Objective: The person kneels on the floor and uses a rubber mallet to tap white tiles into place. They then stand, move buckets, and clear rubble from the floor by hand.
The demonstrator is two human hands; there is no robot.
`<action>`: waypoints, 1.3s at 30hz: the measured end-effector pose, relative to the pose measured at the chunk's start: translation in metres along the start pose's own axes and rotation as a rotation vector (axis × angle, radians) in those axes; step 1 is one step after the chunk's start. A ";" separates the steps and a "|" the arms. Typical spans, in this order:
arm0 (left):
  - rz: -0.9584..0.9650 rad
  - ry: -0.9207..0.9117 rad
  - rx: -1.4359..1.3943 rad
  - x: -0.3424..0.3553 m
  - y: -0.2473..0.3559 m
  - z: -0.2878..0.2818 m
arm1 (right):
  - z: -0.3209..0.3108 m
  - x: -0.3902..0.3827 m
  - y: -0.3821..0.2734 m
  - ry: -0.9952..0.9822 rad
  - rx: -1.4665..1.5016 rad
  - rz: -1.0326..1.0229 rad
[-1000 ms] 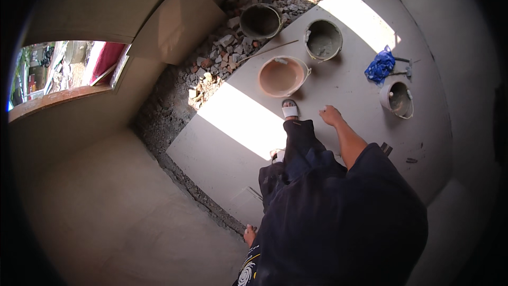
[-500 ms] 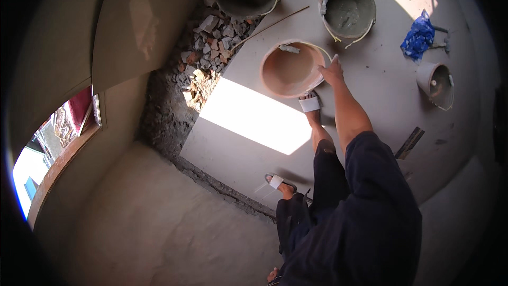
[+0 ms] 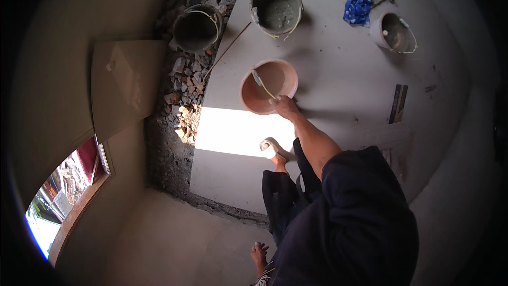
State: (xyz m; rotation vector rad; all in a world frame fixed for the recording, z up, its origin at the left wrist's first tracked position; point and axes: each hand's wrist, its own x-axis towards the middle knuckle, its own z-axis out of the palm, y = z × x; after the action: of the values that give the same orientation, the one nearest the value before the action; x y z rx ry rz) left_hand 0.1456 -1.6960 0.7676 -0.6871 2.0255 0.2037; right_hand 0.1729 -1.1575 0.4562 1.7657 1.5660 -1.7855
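Fingers of the right hand [image 3: 286, 107] close on the thin yellow handle [image 3: 268, 91] of the round pinkish-orange bucket [image 3: 251, 96], at the centre of the frame; their tips and the handle's lower end are hard to make out, and the hand covers part of the bucket's near rim. At the lower edge, the left hand [image 3: 259, 254] is small and dim, its fingers loosely parted, the palm partly hidden.

A wide navy sleeve [image 3: 355, 185] hides much of the lower right. One foot in a white-strapped sandal [image 3: 271, 149] shows; the other is hidden behind the right forearm. Glare washes out the pale grey floor [image 3: 328, 74] below the bucket. Shadow obscures the inside of the dark round bucket on grey rubble [image 3: 180, 67], upper left.
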 end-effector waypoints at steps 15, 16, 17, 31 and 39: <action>0.618 0.017 0.573 0.104 0.016 -0.127 | -0.073 -0.248 0.242 0.778 0.763 0.153; 0.587 0.076 0.602 0.097 0.025 -0.122 | -0.077 -0.251 0.263 0.747 0.737 0.323; 0.569 0.082 0.462 0.089 0.035 -0.118 | -0.079 -0.259 0.287 0.618 0.829 0.342; 1.110 0.061 1.179 -0.019 0.178 0.044 | -0.079 -0.277 0.543 0.608 0.853 0.578; 0.731 0.321 1.019 -0.095 0.213 0.050 | -0.047 -0.258 0.595 0.470 0.719 0.530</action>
State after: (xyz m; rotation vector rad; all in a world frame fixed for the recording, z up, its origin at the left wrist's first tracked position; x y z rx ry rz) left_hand 0.1033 -1.4625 0.7931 0.6999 2.2355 -0.5322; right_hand 0.7108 -1.5110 0.3650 2.7391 0.4136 -1.8379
